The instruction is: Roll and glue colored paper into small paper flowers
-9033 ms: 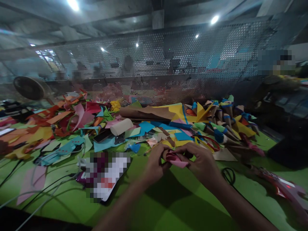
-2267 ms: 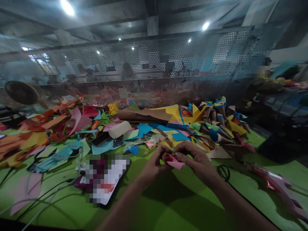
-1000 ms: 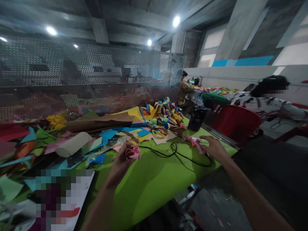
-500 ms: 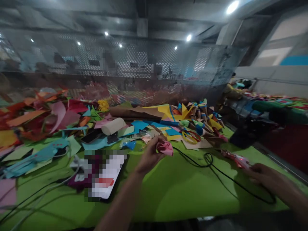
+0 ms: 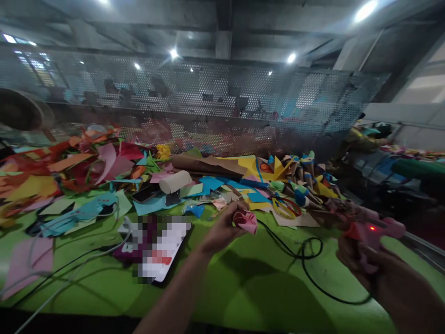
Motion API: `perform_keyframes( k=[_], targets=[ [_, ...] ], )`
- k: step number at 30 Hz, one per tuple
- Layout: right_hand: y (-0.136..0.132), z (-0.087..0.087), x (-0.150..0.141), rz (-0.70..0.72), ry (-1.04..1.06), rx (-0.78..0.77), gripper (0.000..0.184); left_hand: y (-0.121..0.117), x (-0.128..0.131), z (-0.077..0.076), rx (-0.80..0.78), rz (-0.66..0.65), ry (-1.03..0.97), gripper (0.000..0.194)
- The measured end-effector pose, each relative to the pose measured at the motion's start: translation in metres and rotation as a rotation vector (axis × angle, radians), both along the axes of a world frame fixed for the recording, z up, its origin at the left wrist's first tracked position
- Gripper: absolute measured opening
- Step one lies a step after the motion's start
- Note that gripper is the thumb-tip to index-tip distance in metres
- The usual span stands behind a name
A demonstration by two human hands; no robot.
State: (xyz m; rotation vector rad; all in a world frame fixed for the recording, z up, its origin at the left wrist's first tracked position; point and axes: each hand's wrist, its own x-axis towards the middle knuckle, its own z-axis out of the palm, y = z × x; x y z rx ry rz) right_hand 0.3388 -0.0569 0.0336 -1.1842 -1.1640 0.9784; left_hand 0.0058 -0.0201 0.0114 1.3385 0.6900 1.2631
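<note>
Left hand [image 5: 224, 227], pinching one curled pink paper piece [image 5: 246, 221], held over the near middle of the green bench [image 5: 215, 292]; right hand [image 5: 363, 262], wrapped around the handle of one pink glue gun [image 5: 372, 231], red light showing, at near right, well apart from the paper. Black cord [image 5: 347, 303], looped, between the hands; scissors [image 5: 285, 214], red and yellow handles, farther back. Orange and red paper scraps [image 5: 74, 162], heaped, far left; cardboard tube [image 5: 175, 182], lying left of centre.
</note>
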Motion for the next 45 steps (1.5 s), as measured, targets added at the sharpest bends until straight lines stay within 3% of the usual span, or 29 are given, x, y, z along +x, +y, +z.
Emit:
perform_keyframes(
  k=[5,9,12,26,31,45],
  targets=[
    [0.005,0.013,-0.052,0.111,0.171,-0.088,0.031,0.0,-0.001,0.001,-0.013,-0.006,-0.005,0.036],
    [0.002,0.016,-0.081,0.225,0.048,0.001,0.039,0.001,-0.003,0.0,0.028,-0.021,0.002,0.037],
    [0.0,0.013,-0.092,0.223,-0.064,0.029,0.04,0.003,-0.004,-0.002,0.068,-0.015,0.006,0.035],
    [0.006,-0.003,-0.095,0.24,-0.351,-0.037,0.055,0.002,-0.007,0.0,0.068,-0.02,0.059,0.035],
    [0.01,-0.013,-0.088,0.264,-0.364,-0.052,0.058,0.002,-0.006,-0.001,0.073,-0.024,0.089,0.036],
    [0.014,-0.018,-0.087,0.305,-0.383,-0.072,0.061,-0.001,-0.005,0.002,0.019,-0.069,0.049,0.036]
  ],
)
